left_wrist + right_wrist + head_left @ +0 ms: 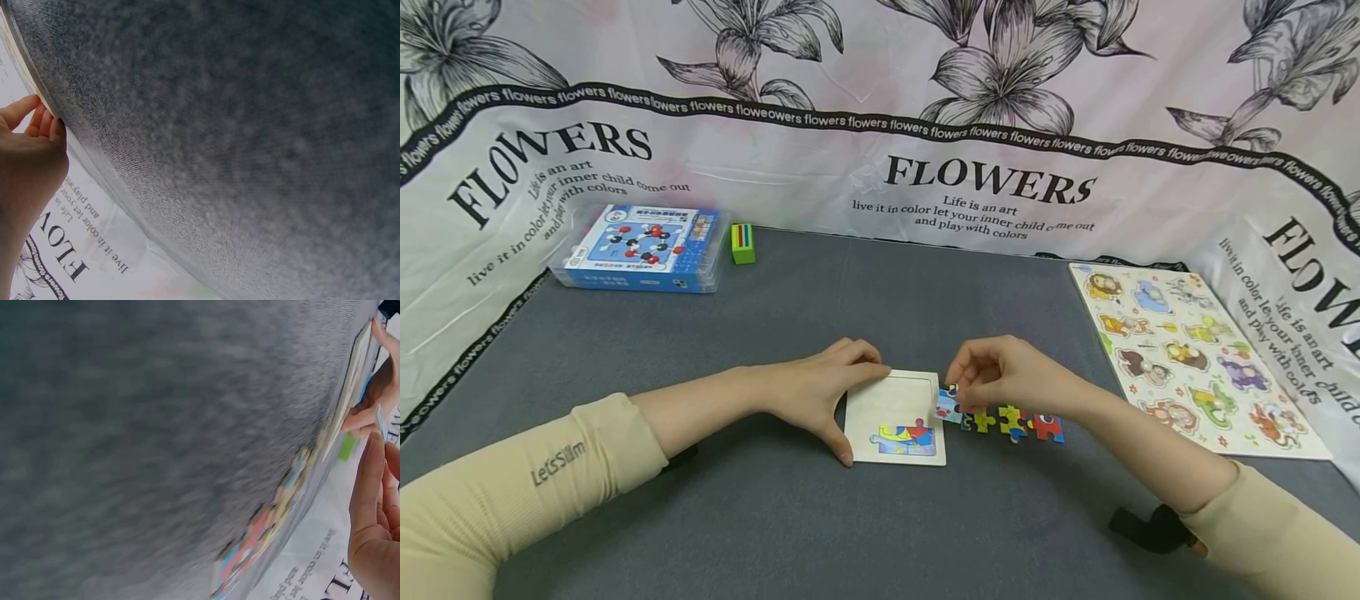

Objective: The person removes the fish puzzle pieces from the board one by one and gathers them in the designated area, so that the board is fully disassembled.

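A small square puzzle tray [891, 408] of pale wood lies on the table, with a few joined pieces [906, 439] in its lower right part. My left hand [827, 389] grips the tray's left side, thumb at the lower corner and fingers at the upper edge; the left wrist view shows the fingers [47, 122] on the tray's edge. Between thumb and fingers, my right hand [1011, 372] pinches a light blue puzzle piece [948, 406] at the tray's right edge. In the right wrist view the piece [380, 422] is tilted up. Several loose puzzle pieces [1011, 422] lie below the right hand.
At the back left stand a clear plastic box with a blue molecule-picture label [640, 246] and a small green block with coloured stripes [742, 243]. An animal puzzle board [1195, 354] lies at the right. A flower-printed curtain [820, 179] borders the grey table [790, 525].
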A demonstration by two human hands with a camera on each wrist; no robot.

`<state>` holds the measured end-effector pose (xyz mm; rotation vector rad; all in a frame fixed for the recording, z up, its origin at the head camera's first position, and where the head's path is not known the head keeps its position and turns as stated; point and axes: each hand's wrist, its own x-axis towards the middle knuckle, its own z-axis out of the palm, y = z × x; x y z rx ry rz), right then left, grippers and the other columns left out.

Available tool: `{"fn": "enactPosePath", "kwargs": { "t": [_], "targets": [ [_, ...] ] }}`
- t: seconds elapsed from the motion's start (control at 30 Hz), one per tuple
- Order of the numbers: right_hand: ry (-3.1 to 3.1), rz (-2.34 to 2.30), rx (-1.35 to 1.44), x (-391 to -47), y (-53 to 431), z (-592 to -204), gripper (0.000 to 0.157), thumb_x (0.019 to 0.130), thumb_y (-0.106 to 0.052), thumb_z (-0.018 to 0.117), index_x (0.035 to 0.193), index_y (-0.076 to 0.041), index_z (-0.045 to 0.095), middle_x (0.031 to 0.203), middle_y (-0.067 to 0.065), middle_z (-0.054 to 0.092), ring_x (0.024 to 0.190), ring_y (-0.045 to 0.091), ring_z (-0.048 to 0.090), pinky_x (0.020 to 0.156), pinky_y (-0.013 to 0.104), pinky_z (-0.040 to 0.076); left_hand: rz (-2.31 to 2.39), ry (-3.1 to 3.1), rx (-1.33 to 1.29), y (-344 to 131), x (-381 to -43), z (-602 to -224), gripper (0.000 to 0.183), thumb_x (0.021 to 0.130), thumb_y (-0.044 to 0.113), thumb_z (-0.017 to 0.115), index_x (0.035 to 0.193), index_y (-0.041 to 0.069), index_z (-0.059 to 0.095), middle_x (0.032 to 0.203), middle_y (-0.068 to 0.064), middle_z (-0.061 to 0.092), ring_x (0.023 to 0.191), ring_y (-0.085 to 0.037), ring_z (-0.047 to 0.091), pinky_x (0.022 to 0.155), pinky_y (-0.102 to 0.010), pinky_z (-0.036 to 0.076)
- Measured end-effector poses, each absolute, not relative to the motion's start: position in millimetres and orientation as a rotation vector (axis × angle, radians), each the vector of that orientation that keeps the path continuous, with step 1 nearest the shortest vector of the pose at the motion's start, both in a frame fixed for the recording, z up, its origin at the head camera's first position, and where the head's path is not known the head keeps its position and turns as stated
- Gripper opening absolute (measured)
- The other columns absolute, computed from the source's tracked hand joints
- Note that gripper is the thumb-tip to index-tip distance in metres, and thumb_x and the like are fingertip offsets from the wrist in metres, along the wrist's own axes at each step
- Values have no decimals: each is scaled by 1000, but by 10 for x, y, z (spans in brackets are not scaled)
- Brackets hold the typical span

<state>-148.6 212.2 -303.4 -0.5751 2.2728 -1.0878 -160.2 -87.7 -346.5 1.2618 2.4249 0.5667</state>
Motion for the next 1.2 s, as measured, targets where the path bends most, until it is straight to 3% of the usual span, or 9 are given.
{"fn": "enactPosePath", "kwargs": {
  "t": [0.4, 0.67, 0.87, 1.07, 1.2],
  "targets": [
    [2181, -1023, -576, -1401, 2390, -3090, 14, 87, -12, 72, 99, -6, 66, 84, 11, 71, 76, 23, 71, 70, 35, 58, 589, 2411, 1264, -884, -1598, -3457, 109, 63, 54, 89, 150, 12, 38, 143, 0, 37, 129, -16, 33, 107, -34, 39],
    [2206, -939, -576, -1350, 2396, -3115, 11, 86, -16, 74, 96, -12, 69, 80, 7, 74, 68, 16, 67, 48, 27, 45, 594, 2408, 1276, -879, -1598, -3461, 109, 64, 54, 89, 150, 12, 39, 143, 0, 37, 128, -16, 33, 107, -34, 39],
    [2196, -929, -577, -1344, 2369, -3143, 8, 86, -12, 73, 94, -11, 71, 79, 7, 75, 72, 19, 72, 59, 28, 55, 579, 2409, 1258, -875, -1600, -3459, 109, 63, 55, 89, 151, 14, 37, 143, 1, 36, 128, -14, 32, 107, -32, 39],
    [2252, -859, -582, -1329, 2343, -3130, 7, 86, -13, 72, 93, -16, 72, 76, 2, 75, 70, 19, 73, 44, 22, 37, 582, 2410, 1252, -873, -1591, -3453, 110, 63, 55, 89, 151, 13, 37, 143, 2, 36, 128, -14, 32, 107, -32, 39],
    [2269, -843, -585, -1323, 2335, -3124, 7, 86, -13, 73, 92, -17, 72, 76, 0, 75, 69, 19, 72, 43, 22, 36, 581, 2411, 1254, -874, -1589, -3452, 110, 63, 54, 89, 151, 13, 38, 142, 2, 37, 128, -14, 32, 107, -32, 40]
  ]
}}
